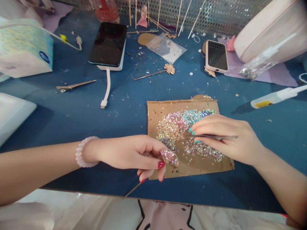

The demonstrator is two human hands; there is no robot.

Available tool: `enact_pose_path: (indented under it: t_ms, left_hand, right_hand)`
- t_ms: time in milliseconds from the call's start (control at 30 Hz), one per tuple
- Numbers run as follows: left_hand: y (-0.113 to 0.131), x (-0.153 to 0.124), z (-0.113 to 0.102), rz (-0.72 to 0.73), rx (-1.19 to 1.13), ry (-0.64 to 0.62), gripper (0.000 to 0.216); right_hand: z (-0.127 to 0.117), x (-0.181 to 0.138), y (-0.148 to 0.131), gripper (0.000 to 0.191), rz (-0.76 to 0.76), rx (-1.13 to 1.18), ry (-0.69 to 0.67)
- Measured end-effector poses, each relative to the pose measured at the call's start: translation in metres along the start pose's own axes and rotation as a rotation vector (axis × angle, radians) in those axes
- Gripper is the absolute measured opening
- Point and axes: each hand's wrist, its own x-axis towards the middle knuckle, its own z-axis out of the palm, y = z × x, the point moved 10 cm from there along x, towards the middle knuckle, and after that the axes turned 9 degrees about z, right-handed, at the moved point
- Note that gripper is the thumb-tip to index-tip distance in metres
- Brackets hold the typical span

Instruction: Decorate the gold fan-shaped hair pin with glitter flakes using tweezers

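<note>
Cannot make out the tips of the thin metal tool (213, 136) in the right hand (240, 145), nor single glittering chips (171, 127), too small. Cannot follow patterned box (26, 48) or white object (14, 115) past left edge, nor bottle nozzle (298, 89) past right.

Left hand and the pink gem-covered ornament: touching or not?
Touching. The head view shows the left hand holding the ornament at its edge, thumb and fingers closed around it.

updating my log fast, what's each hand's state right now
Left hand: closed, holding a pink sparkly ornament.
Right hand: closed, holding a slim metal tool.
</note>
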Motion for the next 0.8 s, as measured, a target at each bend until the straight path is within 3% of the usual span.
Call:
enact_pose_path:
  t_ms: [267, 800]
  left_hand:
    - [-0.002, 0.0, 0.0, -0.001, 0.013, -0.008, 0.015]
    - [-0.001, 0.0, 0.001, -0.021, 0.007, -0.033, 0.017]
  right_hand:
    - [0.0, 0.0, 0.023, 0.002, 0.205, -0.127, 0.089]
    - [-0.001, 0.002, 0.024, 0.011, 0.216, -0.161, 0.107]
